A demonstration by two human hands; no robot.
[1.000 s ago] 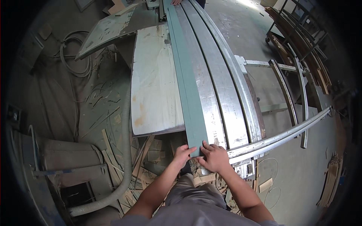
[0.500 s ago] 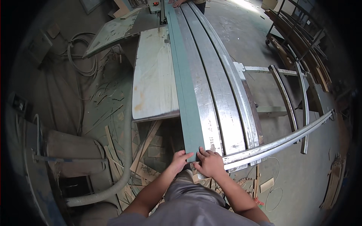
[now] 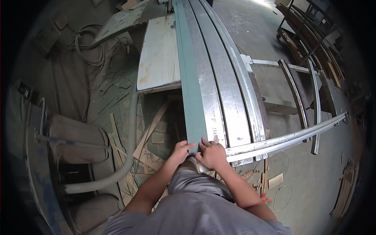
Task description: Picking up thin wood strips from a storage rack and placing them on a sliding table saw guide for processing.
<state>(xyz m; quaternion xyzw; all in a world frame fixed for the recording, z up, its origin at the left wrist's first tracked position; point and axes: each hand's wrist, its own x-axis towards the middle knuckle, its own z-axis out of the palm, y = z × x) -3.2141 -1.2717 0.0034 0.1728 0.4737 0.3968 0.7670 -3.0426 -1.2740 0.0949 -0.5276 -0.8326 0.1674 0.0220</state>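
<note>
"While both hands are at its near end, how does the green board (image 3: pixel 192 86) look?"

"Long, narrow and flat, a dull grey-green with straight sides. A thin dark line runs lengthwise along it, nearer the left edge than the right."

"And where is it?"

"It starts between the hands and stretches away ahead of them, lying along the left side of the grooved metal table (image 3: pixel 229 98). Ahead of the left hand, a pale panel (image 3: pixel 159 55) with rusty stains borders it."

"What is the left hand (image 3: pixel 181 152) doing?"

"Gripping the near left corner, thumb on top, the other fingers mostly hidden."

"And the right hand (image 3: pixel 212 154)?"

"It covers the near right corner, fingertips on the top face. Whether it clamps the edge, I can't tell."

"Anything around them?"

"A silver rail (image 3: pixel 282 139) reaches out to the right of the right hand; wood scraps (image 3: pixel 150 159) and a grey hose (image 3: pixel 130 145) lie left of the left hand."
</note>
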